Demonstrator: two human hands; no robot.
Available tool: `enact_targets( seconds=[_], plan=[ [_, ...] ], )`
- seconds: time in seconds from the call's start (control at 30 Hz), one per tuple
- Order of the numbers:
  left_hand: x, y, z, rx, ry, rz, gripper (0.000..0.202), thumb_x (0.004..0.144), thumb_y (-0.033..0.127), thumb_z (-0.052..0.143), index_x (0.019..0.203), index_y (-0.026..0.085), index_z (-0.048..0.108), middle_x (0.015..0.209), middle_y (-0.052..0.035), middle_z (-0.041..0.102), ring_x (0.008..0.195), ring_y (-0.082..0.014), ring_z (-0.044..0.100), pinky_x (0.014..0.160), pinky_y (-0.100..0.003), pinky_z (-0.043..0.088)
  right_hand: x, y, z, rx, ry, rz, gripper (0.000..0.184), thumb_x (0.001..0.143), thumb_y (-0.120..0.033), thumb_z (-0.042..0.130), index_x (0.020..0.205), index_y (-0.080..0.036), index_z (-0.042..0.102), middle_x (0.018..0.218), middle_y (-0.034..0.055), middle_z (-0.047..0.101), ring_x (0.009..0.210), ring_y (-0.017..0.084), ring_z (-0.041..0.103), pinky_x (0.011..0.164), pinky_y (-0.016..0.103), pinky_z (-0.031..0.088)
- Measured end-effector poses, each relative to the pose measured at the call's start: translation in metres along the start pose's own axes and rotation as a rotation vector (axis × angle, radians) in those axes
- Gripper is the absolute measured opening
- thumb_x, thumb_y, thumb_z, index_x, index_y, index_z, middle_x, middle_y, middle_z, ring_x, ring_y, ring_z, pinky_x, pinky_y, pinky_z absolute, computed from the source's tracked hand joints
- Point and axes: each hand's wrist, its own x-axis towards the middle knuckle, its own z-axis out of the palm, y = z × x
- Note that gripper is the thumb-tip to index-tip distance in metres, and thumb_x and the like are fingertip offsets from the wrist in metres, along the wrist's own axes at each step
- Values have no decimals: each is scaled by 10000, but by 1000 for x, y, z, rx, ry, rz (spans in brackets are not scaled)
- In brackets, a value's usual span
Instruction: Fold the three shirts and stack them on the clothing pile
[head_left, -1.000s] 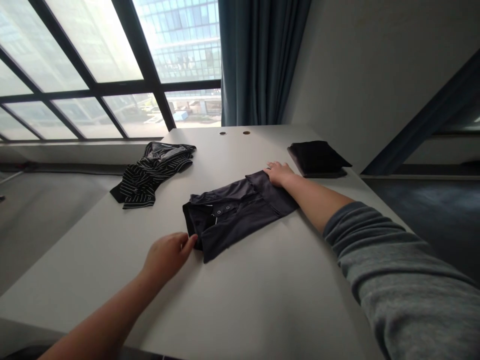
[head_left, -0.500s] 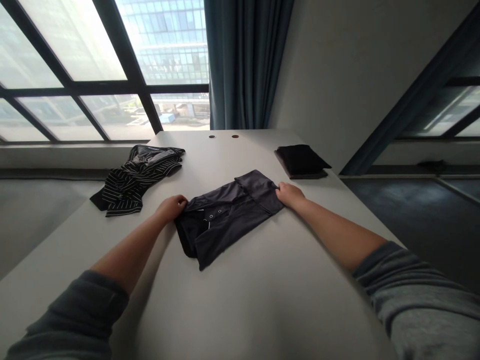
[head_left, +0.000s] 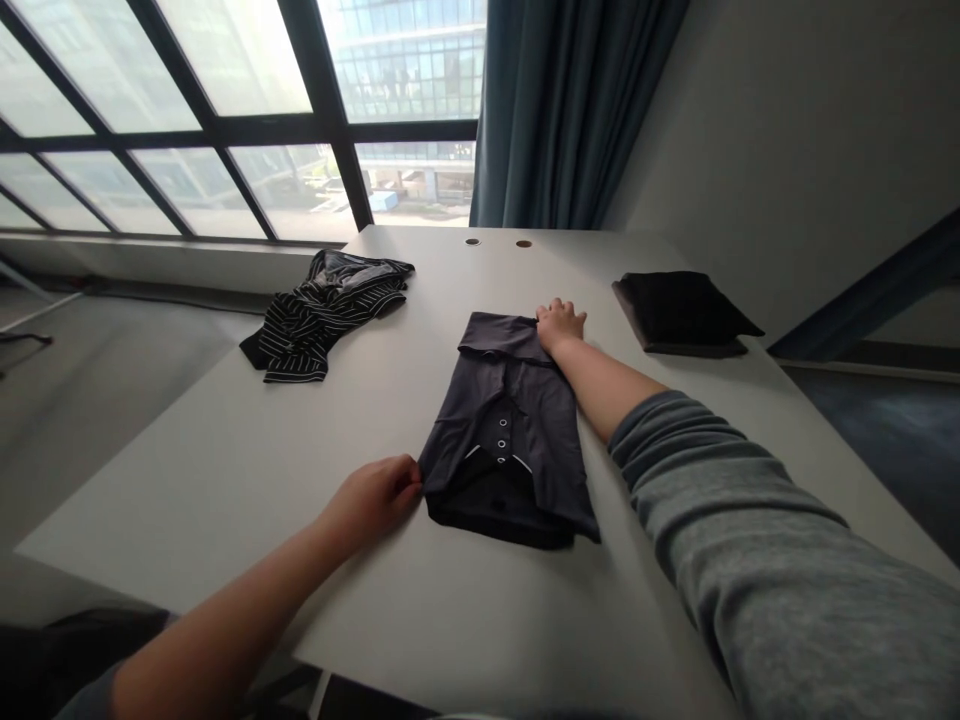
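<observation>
A folded dark grey polo shirt (head_left: 510,420) lies lengthwise on the white table (head_left: 300,450), its collar and buttons toward me. My left hand (head_left: 375,495) pinches the shirt's near left corner, fingers closed on the cloth. My right hand (head_left: 559,322) grips the far right corner at the folded hem, fingers curled over the edge.
A crumpled black shirt with white stripes (head_left: 322,310) lies at the far left of the table. A folded black garment (head_left: 682,310) sits at the far right near the wall. Two cable holes (head_left: 499,243) mark the back edge, with windows and a blue curtain (head_left: 562,110) beyond.
The grey shirt has been turned from lying diagonally to lying lengthwise with the collar toward me. My left hand came nearer and my right hand went farther away, both staying on the shirt's ends.
</observation>
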Motion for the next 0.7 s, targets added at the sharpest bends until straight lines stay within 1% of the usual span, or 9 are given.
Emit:
enact_targets(
  seconds=[0.07,0.13,0.2,0.23,0.3,0.37,0.5,0.6,0.7],
  plan=[
    [-7,8,1,21,27,49,106,913,319,579,947,259,660,907,-22,728,845,-218,670,756,-333,484,-9,-11,-5,-3,59,-15,480,1025,-225,358,1467,-167,535,1604,242,387,1407,426,335,1085,749,251],
    [-12,10,0,35,52,103,153,924,324,596,1030,255,681,1012,-40,730,964,-240,675,860,-362,500,-28,-19,-15,38,142,-119,450,992,-224,461,1420,-158,583,1598,228,407,1432,418,331,1134,722,234],
    [-15,7,1,36,81,126,195,926,315,606,1096,258,683,1099,-47,721,1043,-249,670,929,-380,499,-57,-26,-29,153,178,-356,361,954,-195,531,1278,-155,687,1473,202,548,1376,374,435,1163,602,324],
    [-16,6,3,37,103,118,204,928,302,603,1112,258,680,1116,-48,718,1047,-247,671,935,-382,501,-74,-30,-36,232,150,-521,314,942,-170,540,1195,-164,727,1367,178,625,1305,335,514,1145,522,390],
    [-18,4,8,53,159,81,189,931,281,598,1101,250,673,1094,-49,718,1015,-245,675,918,-381,507,-107,-40,-44,395,11,-853,286,922,-122,544,1097,-199,757,1195,109,704,1145,254,627,1063,393,489],
    [-19,5,16,81,227,33,142,931,272,604,1051,237,671,1044,-51,719,978,-250,673,892,-382,509,-136,-52,-45,512,-95,-1043,321,902,-76,546,1093,-227,757,1158,62,714,1068,204,667,1013,336,522],
    [-21,16,28,89,347,-27,96,923,218,610,991,227,676,965,-43,719,898,-235,675,838,-357,503,-164,-71,-32,515,-137,-1124,333,871,-59,614,1132,-213,753,1199,75,699,1070,210,678,998,348,533],
    [-22,18,30,59,408,-22,107,914,182,604,966,228,685,913,-26,714,797,-204,669,765,-328,492,-163,-76,-20,527,-60,-1099,243,893,-105,643,1087,-188,763,1153,97,706,1043,229,681,1001,384,532],
    [-25,12,29,68,446,75,118,922,157,587,936,220,686,896,-27,703,791,-193,666,741,-314,483,-159,-74,-14,581,-28,-1102,227,899,-96,611,1047,-178,763,1122,100,714,1039,230,679,994,381,536]
  ],
)
